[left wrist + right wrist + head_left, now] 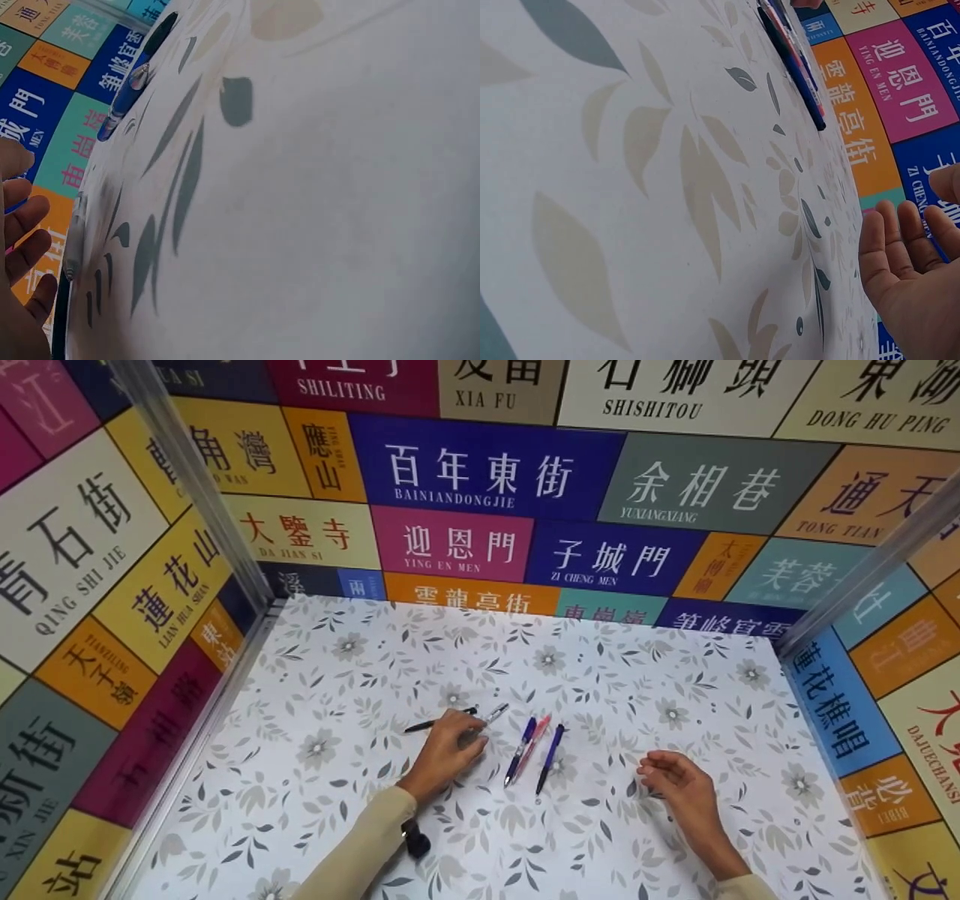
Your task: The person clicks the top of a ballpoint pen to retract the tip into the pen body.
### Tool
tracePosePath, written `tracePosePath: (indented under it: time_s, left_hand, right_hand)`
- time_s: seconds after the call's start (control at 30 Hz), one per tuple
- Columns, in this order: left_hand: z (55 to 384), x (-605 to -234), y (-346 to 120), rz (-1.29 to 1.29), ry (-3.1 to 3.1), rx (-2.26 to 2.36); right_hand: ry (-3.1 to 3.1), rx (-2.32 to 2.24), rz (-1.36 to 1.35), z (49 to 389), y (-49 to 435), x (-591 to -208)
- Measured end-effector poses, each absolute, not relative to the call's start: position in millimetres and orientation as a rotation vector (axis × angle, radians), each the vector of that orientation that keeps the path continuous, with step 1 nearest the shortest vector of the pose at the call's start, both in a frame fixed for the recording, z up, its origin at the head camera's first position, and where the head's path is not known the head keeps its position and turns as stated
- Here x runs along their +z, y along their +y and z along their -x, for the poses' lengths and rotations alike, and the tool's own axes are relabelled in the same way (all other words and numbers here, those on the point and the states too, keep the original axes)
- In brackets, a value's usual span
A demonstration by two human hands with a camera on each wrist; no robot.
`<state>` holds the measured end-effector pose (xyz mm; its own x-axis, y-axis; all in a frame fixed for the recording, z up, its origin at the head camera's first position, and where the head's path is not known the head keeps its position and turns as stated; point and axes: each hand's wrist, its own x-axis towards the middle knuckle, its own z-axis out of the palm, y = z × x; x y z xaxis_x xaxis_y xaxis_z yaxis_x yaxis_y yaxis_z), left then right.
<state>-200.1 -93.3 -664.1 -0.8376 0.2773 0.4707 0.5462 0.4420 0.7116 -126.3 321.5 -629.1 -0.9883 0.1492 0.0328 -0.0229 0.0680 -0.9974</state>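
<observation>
Over the table's middle, my left hand (448, 754) hovers with loosely bent fingers. A black pen (420, 727) and a clear, silvery pen (498, 712) lie right by it, both partly hidden behind the hand in the head view. The left wrist view shows nothing between its fingers, with the silvery pen (73, 240) beyond them. Just right of this hand lie a purple pen with a clear grip (520, 750), a pink pen (538, 739) and a purple pen with a dark end (553, 754). My right hand (686, 787) is farther right, relaxed and holding nothing.
A white tablecloth (330, 817) with grey leaves and flowers covers the table. Colourful walls with street names (480, 472) enclose the back and sides, with clear plastic posts at the corners (247, 562). A black strap (415, 840) hangs from the left wrist.
</observation>
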Motion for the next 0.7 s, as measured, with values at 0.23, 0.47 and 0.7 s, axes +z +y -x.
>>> tracePosePath:
  time_s: [0.23, 0.47, 0.7]
  left_hand:
    - [202.7, -670.7, -92.3, 0.702, -2.439, -1.316]
    - [205.5, -672.7, -93.3, 0.715, -2.459, -1.239]
    - [207.3, -676.0, -95.7, 0.714, -2.499, -1.127]
  right_hand:
    - [-2.196, 2.075, 0.145, 125.1, 321.6, -628.8]
    - [-2.219, 2.069, 0.097, 124.4, 322.0, -629.7]
    - [-2.223, 2.07, 0.13, 124.5, 321.4, -629.5]
